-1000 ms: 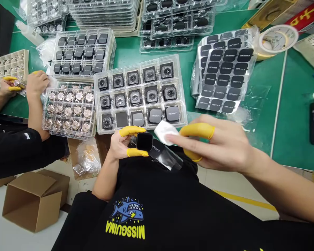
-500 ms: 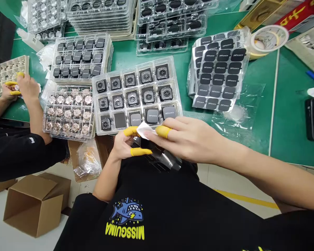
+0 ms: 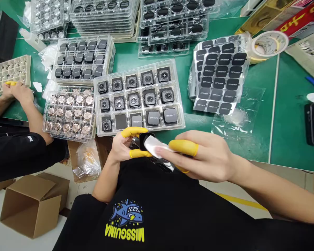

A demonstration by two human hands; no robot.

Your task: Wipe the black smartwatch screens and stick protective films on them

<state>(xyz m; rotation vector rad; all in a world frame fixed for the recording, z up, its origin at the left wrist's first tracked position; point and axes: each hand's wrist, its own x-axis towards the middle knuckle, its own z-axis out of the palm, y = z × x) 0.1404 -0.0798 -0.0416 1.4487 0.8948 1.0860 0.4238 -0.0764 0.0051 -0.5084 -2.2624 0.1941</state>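
Note:
My left hand (image 3: 122, 144), with yellow finger cots on thumb and index finger, grips a black square watch (image 3: 143, 140) by its edges in front of my chest. A white cloth (image 3: 155, 146) is pinched in my right hand (image 3: 204, 155), which also wears yellow cots, and lies over part of the watch. Dark film or stickers hang beneath, partly hidden. Just beyond my hands lies a clear tray (image 3: 181, 118) of square watch parts; some show round sensor backs, several carry grey covers.
A stack of sticker sheets (image 3: 217, 83) and tape rolls (image 3: 269, 43) lie right. Rose-gold parts fill a tray (image 3: 68, 111) at left, near a co-worker's hands (image 3: 18, 92). Tray stacks (image 3: 102, 21) stand behind; an open carton (image 3: 28, 205) sits on the floor.
My right hand has moved right and slightly down with the cloth, uncovering more of the watch's black face. The co-worker's hands have come closer together.

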